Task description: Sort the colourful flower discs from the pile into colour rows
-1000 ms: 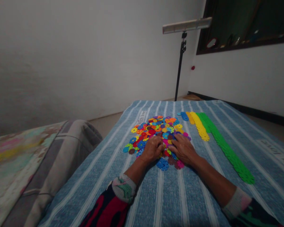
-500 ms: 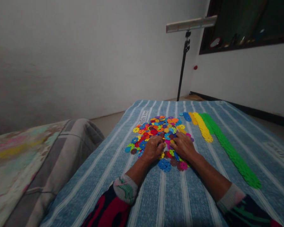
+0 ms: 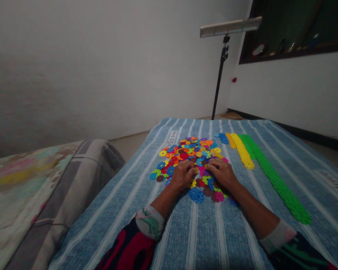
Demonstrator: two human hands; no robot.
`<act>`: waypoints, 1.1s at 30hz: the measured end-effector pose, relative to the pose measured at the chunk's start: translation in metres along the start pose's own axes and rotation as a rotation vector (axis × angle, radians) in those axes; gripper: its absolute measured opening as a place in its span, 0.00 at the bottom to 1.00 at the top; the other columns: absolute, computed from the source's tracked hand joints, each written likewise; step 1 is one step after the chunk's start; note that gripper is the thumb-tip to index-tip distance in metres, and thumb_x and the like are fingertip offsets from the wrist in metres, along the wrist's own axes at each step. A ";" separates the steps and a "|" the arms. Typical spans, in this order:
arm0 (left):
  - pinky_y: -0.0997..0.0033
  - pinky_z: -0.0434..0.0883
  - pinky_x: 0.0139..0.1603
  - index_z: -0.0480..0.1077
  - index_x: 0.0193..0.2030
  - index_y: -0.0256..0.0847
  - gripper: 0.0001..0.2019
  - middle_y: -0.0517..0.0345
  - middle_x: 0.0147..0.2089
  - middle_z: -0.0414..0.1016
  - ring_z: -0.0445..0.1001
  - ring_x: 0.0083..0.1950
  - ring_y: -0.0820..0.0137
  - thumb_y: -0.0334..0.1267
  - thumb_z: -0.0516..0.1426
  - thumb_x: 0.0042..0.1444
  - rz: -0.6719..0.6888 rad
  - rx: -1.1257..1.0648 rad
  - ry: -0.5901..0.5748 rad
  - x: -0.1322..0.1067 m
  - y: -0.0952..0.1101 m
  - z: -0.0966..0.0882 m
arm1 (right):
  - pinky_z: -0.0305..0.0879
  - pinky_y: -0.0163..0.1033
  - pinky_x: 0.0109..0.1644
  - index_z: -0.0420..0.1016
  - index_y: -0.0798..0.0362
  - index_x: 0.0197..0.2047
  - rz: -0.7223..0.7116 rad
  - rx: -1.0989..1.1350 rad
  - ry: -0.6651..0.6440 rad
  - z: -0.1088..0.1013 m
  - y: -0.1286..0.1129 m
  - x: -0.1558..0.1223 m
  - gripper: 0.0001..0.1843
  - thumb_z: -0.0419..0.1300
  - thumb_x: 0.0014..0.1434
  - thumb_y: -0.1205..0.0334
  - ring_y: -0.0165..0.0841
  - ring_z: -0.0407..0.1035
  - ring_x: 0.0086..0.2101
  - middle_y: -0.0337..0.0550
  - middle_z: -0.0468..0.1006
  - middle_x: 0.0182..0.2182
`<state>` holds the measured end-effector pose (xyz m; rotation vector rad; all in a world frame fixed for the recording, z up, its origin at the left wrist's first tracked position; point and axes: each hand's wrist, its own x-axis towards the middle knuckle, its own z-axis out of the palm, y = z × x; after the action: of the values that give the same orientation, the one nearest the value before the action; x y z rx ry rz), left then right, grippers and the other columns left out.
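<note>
A loose pile of notched plastic discs [image 3: 183, 155] in many colours lies on the striped cloth. Over its near half, my left hand [image 3: 183, 175] has thumb and fingers pinched together, with a bit of a yellow disc [image 3: 196, 170] showing at the tips. Facing it a short gap away, my right hand [image 3: 222, 172] is also closed in a pinch, a small yellow edge at its fingertips. Pink, brown and blue discs lie beneath and between the hands. Both palms hide part of the pile.
To the right lie rows of overlapping discs sorted by colour: a long green row [image 3: 281, 187], a yellow row [image 3: 242, 150], a short orange one and a blue group [image 3: 223, 138]. A covered surface [image 3: 56, 180] stands left. Behind is a lamp stand [image 3: 219, 78].
My right hand has shifted slightly right, its fingers drawn into a tighter pinch. Yellow now shows at the fingertips of both hands. The view has moved a little.
</note>
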<state>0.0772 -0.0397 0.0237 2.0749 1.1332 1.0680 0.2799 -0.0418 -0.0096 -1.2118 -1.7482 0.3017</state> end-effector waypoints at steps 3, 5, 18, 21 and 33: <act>0.66 0.69 0.42 0.69 0.24 0.41 0.07 0.57 0.31 0.76 0.72 0.36 0.67 0.36 0.56 0.51 -0.063 -0.099 0.023 0.001 -0.001 0.001 | 0.70 0.44 0.47 0.78 0.50 0.27 0.046 0.146 0.045 -0.004 -0.007 0.000 0.11 0.58 0.58 0.61 0.37 0.74 0.38 0.42 0.81 0.31; 0.69 0.69 0.38 0.71 0.25 0.40 0.06 0.59 0.29 0.74 0.71 0.33 0.70 0.37 0.57 0.50 -0.114 -0.178 0.031 0.001 -0.002 0.003 | 0.70 0.44 0.48 0.78 0.50 0.27 0.051 0.208 0.038 -0.005 -0.014 -0.001 0.10 0.58 0.58 0.60 0.37 0.75 0.39 0.43 0.82 0.33; 0.69 0.70 0.37 0.78 0.27 0.37 0.09 0.54 0.30 0.79 0.73 0.32 0.69 0.41 0.64 0.42 -0.329 -0.519 0.001 0.001 0.006 0.005 | 0.69 0.39 0.38 0.81 0.50 0.29 0.010 0.150 -0.064 0.002 -0.030 -0.006 0.11 0.58 0.59 0.63 0.35 0.74 0.33 0.42 0.81 0.29; 0.69 0.71 0.38 0.79 0.27 0.37 0.08 0.54 0.32 0.80 0.75 0.34 0.69 0.40 0.65 0.42 -0.326 -0.535 0.006 0.001 0.005 0.005 | 0.68 0.38 0.38 0.81 0.50 0.29 0.012 0.132 -0.060 0.002 -0.031 -0.005 0.10 0.59 0.59 0.64 0.34 0.74 0.32 0.42 0.81 0.29; 0.70 0.71 0.35 0.80 0.28 0.35 0.12 0.53 0.28 0.80 0.74 0.30 0.70 0.44 0.68 0.41 -0.380 -0.607 -0.036 0.000 0.009 0.006 | 0.68 0.37 0.37 0.80 0.51 0.29 0.025 0.176 -0.047 0.003 -0.033 -0.004 0.09 0.60 0.59 0.63 0.33 0.74 0.31 0.41 0.81 0.28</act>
<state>0.0862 -0.0451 0.0275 1.3404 0.9758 1.0172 0.2577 -0.0597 0.0081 -1.1078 -1.7091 0.4919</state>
